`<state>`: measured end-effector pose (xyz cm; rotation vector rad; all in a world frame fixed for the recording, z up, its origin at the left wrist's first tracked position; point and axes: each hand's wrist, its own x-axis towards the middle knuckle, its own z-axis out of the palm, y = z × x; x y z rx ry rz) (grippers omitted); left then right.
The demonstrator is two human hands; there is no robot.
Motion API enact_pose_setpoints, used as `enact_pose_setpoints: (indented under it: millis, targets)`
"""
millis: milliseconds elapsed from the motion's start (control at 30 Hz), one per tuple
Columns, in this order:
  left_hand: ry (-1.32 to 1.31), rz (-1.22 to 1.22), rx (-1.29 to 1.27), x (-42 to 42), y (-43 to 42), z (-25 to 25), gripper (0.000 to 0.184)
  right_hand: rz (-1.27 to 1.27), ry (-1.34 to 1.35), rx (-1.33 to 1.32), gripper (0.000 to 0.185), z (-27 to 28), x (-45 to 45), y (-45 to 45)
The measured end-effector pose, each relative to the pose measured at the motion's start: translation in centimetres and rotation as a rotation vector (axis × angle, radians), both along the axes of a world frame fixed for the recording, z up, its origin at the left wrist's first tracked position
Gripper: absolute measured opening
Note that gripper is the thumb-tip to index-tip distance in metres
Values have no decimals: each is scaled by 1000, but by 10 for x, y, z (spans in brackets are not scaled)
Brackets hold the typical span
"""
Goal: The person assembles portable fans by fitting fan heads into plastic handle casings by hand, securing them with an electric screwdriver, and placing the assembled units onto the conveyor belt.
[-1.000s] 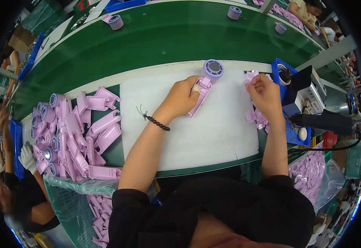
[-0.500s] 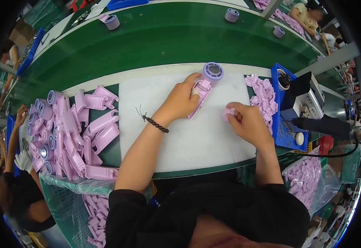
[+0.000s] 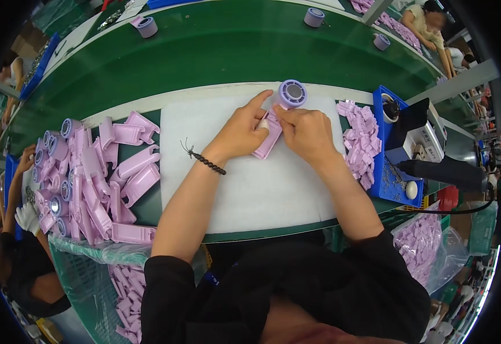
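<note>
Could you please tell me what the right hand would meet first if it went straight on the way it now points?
Most likely the pink handle held in the left hand; the right hand seems to be at its upper end, though actual contact is unclear.

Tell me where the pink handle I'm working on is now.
In the head view, the pink handle is just above centre, over the white mat, gripped by your left hand on its left, with your right hand at its upper right.

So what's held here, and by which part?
The left hand holds a pink plastic, purple-headed device by its handle; whether the right hand, near its head, holds anything is unclear.
</note>
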<state>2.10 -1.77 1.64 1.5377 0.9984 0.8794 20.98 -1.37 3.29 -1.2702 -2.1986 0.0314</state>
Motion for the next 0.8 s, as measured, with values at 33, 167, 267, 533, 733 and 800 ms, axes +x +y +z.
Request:
enact_pose_setpoints:
  millis: [33, 167, 267, 533, 733, 800]
  targets:
    - [-31, -1, -39, 0, 0, 1, 69, 17, 1, 32, 28, -3, -2, 1]
    - [-91, 40, -124, -1, -1, 3, 67, 85, 55, 22, 31, -3, -1, -1]
    - [-113, 62, -151, 3, 2, 7, 65, 120, 112, 2, 35, 4, 2, -5]
    - [-460, -19, -209, 9, 3, 1, 68, 227, 94, 63, 51, 33, 15, -22]
    - [-467, 143, -316, 3, 6, 6, 59, 18, 328, 583, 25, 50, 113, -91]
    - [-474, 164, -309, 3, 8, 4, 59, 70, 624, 932, 14, 47, 156, -107]
